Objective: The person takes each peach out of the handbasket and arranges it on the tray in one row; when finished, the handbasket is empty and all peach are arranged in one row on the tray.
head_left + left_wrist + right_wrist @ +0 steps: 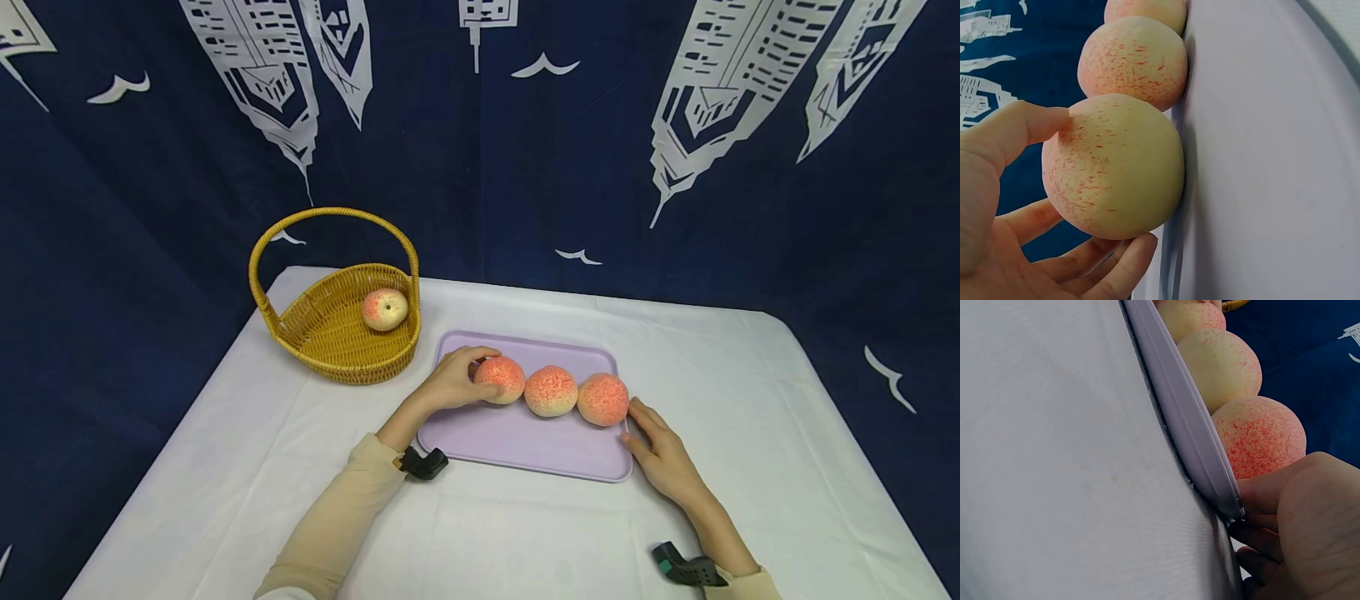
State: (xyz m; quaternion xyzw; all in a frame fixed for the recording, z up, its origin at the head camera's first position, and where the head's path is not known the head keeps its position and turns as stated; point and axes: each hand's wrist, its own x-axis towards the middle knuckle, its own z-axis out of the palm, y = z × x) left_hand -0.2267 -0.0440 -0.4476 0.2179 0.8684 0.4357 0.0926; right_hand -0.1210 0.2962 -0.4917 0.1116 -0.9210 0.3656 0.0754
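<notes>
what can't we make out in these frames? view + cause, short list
Head: underside of the peach gripped by the left hand, hidden by its own upper side.
Head: right sleeve, mostly cut off by the bottom edge.
Left wrist: farthest peach, cut off by the top edge.
Right wrist: base of the middle peach, hidden behind the tray rim.

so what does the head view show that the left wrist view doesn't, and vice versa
Only the head view: the basket, the peach inside it, and the right hand at the right end of the tray.
Only the left wrist view: a close look at the mostly pale yellow side of the held peach.
Both: the left hand gripping that peach, the other two peaches, the tray and the dark blue cloth.
</notes>
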